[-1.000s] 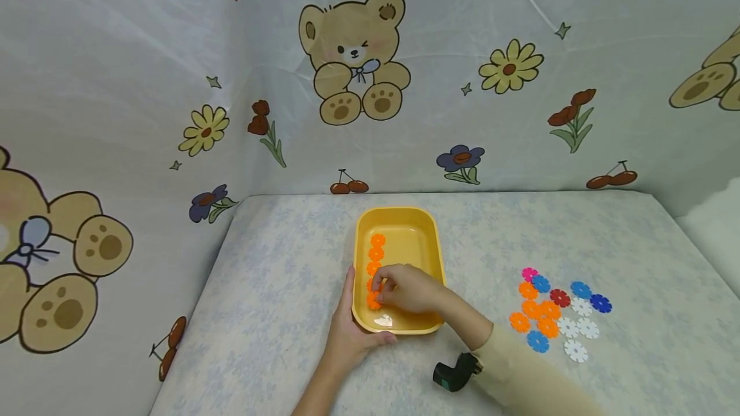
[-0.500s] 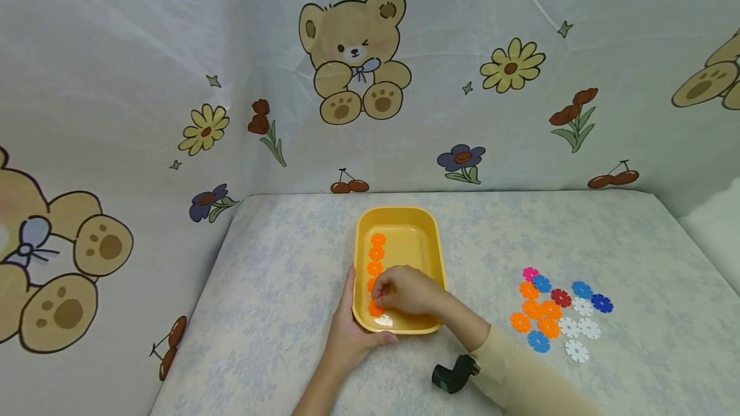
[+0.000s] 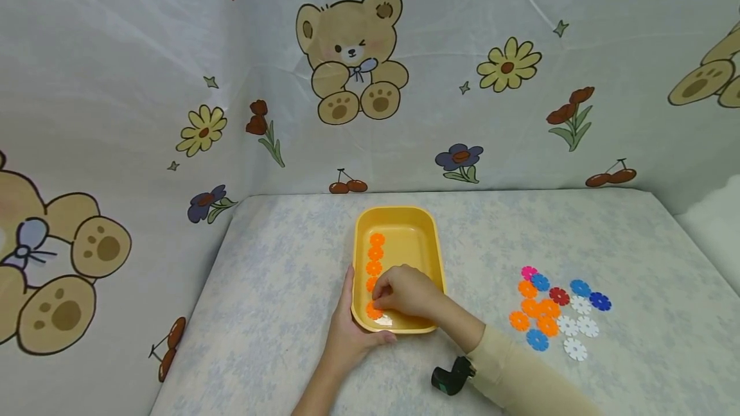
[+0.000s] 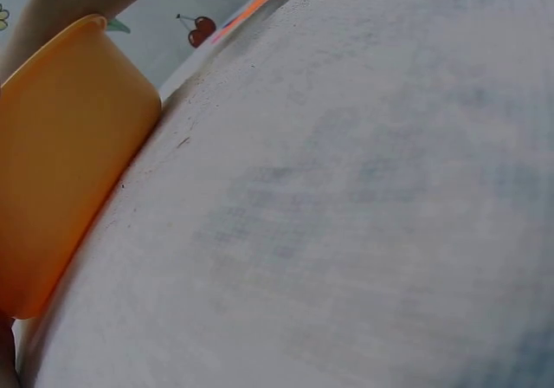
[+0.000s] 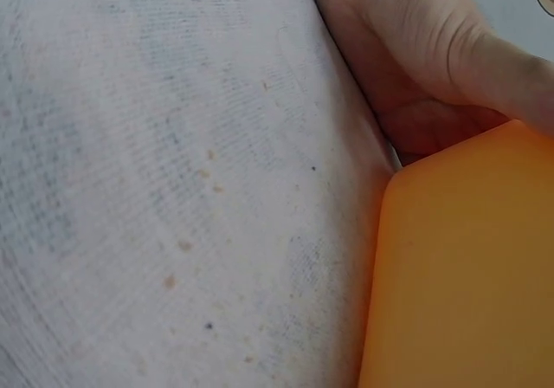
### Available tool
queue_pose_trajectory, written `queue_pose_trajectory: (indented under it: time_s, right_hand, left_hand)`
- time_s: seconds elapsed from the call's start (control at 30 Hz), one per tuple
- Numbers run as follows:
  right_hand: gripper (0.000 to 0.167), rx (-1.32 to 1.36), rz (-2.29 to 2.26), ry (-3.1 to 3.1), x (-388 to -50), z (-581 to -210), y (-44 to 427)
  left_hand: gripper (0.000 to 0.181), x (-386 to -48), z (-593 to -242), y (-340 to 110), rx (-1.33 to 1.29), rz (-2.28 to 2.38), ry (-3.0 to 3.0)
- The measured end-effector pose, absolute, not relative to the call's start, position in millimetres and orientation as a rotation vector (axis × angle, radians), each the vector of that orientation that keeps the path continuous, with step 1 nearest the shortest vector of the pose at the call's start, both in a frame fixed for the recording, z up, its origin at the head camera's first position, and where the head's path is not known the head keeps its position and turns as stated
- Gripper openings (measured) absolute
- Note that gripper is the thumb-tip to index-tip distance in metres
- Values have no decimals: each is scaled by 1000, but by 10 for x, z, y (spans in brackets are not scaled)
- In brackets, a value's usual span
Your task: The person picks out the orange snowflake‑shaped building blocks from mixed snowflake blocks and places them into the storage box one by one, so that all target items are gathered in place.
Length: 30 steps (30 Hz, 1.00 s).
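A yellow tray (image 3: 430, 249) lies on the table, its side wall filling part of the left wrist view (image 4: 74, 154) and the right wrist view (image 5: 467, 267). My left hand (image 3: 347, 336) grips its near left corner, thumb along the near edge. Inside, orange flower-shaped pieces (image 3: 376, 253) form a column by the left wall. Over the lower end of that column, my right hand (image 3: 409, 291) has bent fingers, thumb and index finger pinching the nearest orange piece (image 3: 374, 311). The fingers partly cover the piece above it.
Right of the tray, flower-shaped pieces in orange (image 3: 548, 325), white (image 3: 575, 348), blue (image 3: 537, 339), red (image 3: 559, 296) and pink lie loosely grouped. A black device (image 3: 451, 377) is at the right sleeve (image 3: 509, 364). A printed cloth (image 3: 405, 159) stands behind the table.
The nearest orange piece has shifted toward the tray's near wall, leaving a wider gap to the one above. My right hand stays close to it; my left hand has kept its hold on the tray.
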State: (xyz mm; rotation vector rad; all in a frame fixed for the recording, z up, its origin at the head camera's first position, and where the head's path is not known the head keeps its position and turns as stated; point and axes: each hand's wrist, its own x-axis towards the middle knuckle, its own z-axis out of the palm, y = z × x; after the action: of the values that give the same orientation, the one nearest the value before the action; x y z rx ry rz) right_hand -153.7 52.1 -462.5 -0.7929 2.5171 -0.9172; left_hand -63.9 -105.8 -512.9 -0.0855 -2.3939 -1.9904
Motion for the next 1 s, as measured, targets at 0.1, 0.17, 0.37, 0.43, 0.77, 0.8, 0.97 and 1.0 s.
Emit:
queue_pose_trajectory:
  time_s: [0.1, 0.17, 0.37, 0.43, 0.77, 0.8, 0.97, 1.0]
  right_hand:
    - [8, -802, -915, 2525, -1534, -4617, 516]
    - [8, -815, -914, 2526, -1530, -4610, 517]
    - [7, -851, -934, 2578, -1508, -4470, 629]
    - [10, -802, -944, 2618, -1506, -4368, 737]
    - [23, -581, -779, 2821, -1593, -4143, 1852]
    - [24, -561, -748, 2807, -1590, -4156, 1974]
    - [32, -487, -647, 2661, -1502, -4286, 2485]
    - [34, -467, -650, 2627, -1475, -4315, 2559]
  left_hand:
    - [131, -634, -5135, -1065, -84, -1979, -2396]
    - [131, -627, -5140, -1072, -78, -1983, -2395]
    - [132, -617, -5163, -1074, -111, -2067, -2334]
    - [131, -623, -5164, -1068, -129, -2113, -2297]
    - [135, -645, -5169, -1066, -161, -2182, -2231]
    - [135, -647, -5171, -1065, -166, -2190, -2223]
    - [135, -659, -5181, -1060, -202, -2172, -2223]
    - [135, -662, -5181, -1060, -203, -2161, -2230]
